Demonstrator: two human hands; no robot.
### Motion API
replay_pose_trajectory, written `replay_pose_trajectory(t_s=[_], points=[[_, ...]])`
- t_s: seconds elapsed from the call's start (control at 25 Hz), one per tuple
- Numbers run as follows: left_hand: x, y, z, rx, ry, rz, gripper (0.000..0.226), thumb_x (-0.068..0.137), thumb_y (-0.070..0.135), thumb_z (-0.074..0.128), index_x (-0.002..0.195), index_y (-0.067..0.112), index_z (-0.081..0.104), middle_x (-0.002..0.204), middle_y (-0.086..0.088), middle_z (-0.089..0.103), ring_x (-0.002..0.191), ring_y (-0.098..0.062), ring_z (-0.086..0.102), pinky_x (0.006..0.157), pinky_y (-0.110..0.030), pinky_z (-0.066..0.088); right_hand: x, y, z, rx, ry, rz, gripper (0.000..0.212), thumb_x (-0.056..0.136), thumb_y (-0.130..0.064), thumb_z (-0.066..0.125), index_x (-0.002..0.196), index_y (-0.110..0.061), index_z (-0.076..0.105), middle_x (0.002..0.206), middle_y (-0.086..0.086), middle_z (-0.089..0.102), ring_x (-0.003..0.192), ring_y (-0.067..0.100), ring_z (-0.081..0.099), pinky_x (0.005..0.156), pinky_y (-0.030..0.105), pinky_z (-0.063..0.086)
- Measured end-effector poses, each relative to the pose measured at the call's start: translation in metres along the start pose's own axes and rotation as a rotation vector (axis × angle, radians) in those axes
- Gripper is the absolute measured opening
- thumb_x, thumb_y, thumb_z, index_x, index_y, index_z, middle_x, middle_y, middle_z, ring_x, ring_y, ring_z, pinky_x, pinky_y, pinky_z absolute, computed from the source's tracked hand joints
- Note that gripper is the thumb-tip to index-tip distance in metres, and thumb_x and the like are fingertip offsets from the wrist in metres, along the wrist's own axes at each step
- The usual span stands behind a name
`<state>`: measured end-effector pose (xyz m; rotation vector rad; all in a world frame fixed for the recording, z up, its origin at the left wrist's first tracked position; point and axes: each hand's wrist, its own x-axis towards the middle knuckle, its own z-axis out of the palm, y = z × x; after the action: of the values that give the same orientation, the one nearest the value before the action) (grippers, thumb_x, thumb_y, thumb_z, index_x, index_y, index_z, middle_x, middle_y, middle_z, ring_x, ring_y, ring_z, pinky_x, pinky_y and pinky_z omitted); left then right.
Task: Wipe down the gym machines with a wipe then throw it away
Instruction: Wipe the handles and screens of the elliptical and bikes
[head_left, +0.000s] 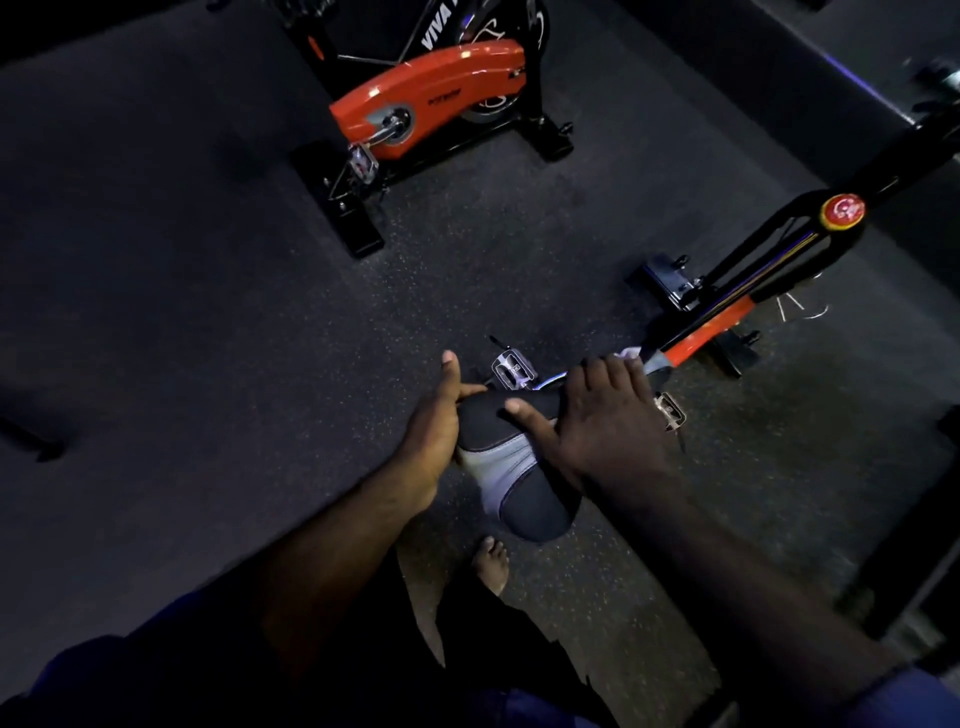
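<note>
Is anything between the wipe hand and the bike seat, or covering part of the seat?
Nothing visible lies between them: the right hand rests on the seat, with a white bit, likely the wipe, at its fingertips. The left hand grips the seat's left edge, covering that strip.

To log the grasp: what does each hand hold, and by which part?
The left hand grips the saddle at its left edge. The right hand presses a wipe on the saddle's nose.

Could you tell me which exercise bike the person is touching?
The nearer bike, lower right: left hand and right hand are on its saddle; the far bike is untouched.
</note>
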<state>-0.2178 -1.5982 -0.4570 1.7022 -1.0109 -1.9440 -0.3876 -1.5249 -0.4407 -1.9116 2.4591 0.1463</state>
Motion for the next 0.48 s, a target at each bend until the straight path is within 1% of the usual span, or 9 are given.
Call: replay_pose_trajectory(t_s=[0.04, 0.08, 0.16, 0.2, 0.24, 0.32, 0.4, 0.44, 0.48], points=[[0.002, 0.000, 0.001, -0.002, 0.019, -0.005, 0.075, 0.105, 0.069, 0.025, 0.105, 0.015, 0.078, 0.097, -0.005, 0.081, 0.092, -0.017, 0.073, 0.076, -0.030, 0.051, 0.001, -0.021, -0.001, 0.030, -0.019, 0.078, 0.102, 0.095, -0.086, 0.014, 0.111, -0.002, 0.069, 0.115, 0.019, 0.067, 0.120, 0.036, 0.055, 0.123, 0.052, 0.023], [0.003, 0.003, 0.001, 0.003, 0.035, -0.018, 0.078, 0.104, 0.072, 0.024, 0.102, 0.017, 0.079, 0.092, -0.003, 0.080, 0.091, -0.017, 0.072, 0.079, -0.031, 0.052, 0.001, -0.043, 0.000, 0.070, -0.040, 0.137, 0.104, 0.096, -0.084, 0.011, 0.112, -0.001, 0.070, 0.116, 0.021, 0.068, 0.120, 0.037, 0.056, 0.122, 0.052, 0.024], [0.008, 0.006, -0.002, 0.005, 0.017, -0.070, 0.088, 0.098, 0.082, 0.019, 0.105, 0.019, 0.081, 0.087, -0.003, 0.080, 0.091, -0.017, 0.072, 0.082, -0.033, 0.054, 0.000, -0.078, 0.004, 0.170, -0.024, 0.160, 0.093, 0.100, -0.076, 0.015, 0.117, -0.003, 0.069, 0.119, 0.019, 0.068, 0.122, 0.037, 0.055, 0.123, 0.051, 0.024], [0.012, 0.007, -0.006, 0.004, -0.013, -0.095, 0.094, 0.095, 0.086, 0.017, 0.108, 0.017, 0.080, 0.091, -0.004, 0.080, 0.094, -0.018, 0.073, 0.085, -0.034, 0.056, -0.003, -0.085, 0.006, 0.227, 0.010, 0.128, 0.085, 0.102, -0.071, 0.019, 0.119, -0.005, 0.068, 0.120, 0.017, 0.068, 0.123, 0.036, 0.055, 0.124, 0.050, 0.023], [0.012, 0.010, -0.008, 0.006, -0.044, -0.109, 0.097, 0.092, 0.089, 0.018, 0.111, 0.016, 0.079, 0.097, -0.005, 0.080, 0.095, -0.018, 0.074, 0.084, -0.035, 0.056, -0.006, -0.084, 0.007, 0.283, 0.037, 0.052, 0.077, 0.104, -0.067, 0.022, 0.123, -0.008, 0.067, 0.123, 0.014, 0.067, 0.125, 0.034, 0.055, 0.125, 0.048, 0.022], [0.013, 0.014, -0.011, 0.070, -0.121, -0.095, 0.095, 0.092, 0.088, 0.023, 0.113, 0.014, 0.078, 0.102, -0.004, 0.080, 0.092, -0.017, 0.075, 0.079, -0.031, 0.055, -0.013, -0.058, 0.008, 0.348, 0.015, -0.207, 0.070, 0.106, -0.064, 0.025, 0.143, -0.012, 0.055, 0.142, 0.009, 0.059, 0.137, 0.029, 0.049, 0.127, 0.046, 0.019], [0.015, 0.015, -0.007, 0.170, -0.177, -0.038, 0.084, 0.097, 0.082, 0.029, 0.109, 0.016, 0.080, 0.103, -0.003, 0.081, 0.097, -0.017, 0.077, 0.088, -0.032, 0.056, -0.012, -0.011, 0.008, 0.321, -0.071, -0.456, 0.073, 0.106, -0.065, 0.029, 0.159, -0.015, 0.037, 0.158, 0.005, 0.045, 0.148, 0.023, 0.039, 0.128, 0.045, 0.016], [0.017, 0.016, -0.005, 0.237, -0.200, -0.001, 0.078, 0.098, 0.079, 0.032, 0.107, 0.018, 0.081, 0.102, -0.002, 0.082, 0.098, -0.016, 0.077, 0.092, -0.032, 0.056, -0.006, 0.015, 0.009, 0.272, -0.094, -0.527, 0.074, 0.106, -0.066, 0.031, 0.161, -0.016, 0.033, 0.160, 0.004, 0.042, 0.150, 0.022, 0.036, 0.129, 0.045, 0.016], [0.018, 0.019, -0.002, 0.298, -0.222, 0.030, 0.075, 0.098, 0.079, 0.035, 0.105, 0.020, 0.082, 0.101, -0.001, 0.082, 0.098, -0.015, 0.077, 0.096, -0.032, 0.056, 0.000, 0.039, 0.010, 0.214, -0.096, -0.550, 0.074, 0.106, -0.067, 0.031, 0.161, -0.017, 0.033, 0.160, 0.004, 0.043, 0.150, 0.021, 0.037, 0.129, 0.045, 0.015]])
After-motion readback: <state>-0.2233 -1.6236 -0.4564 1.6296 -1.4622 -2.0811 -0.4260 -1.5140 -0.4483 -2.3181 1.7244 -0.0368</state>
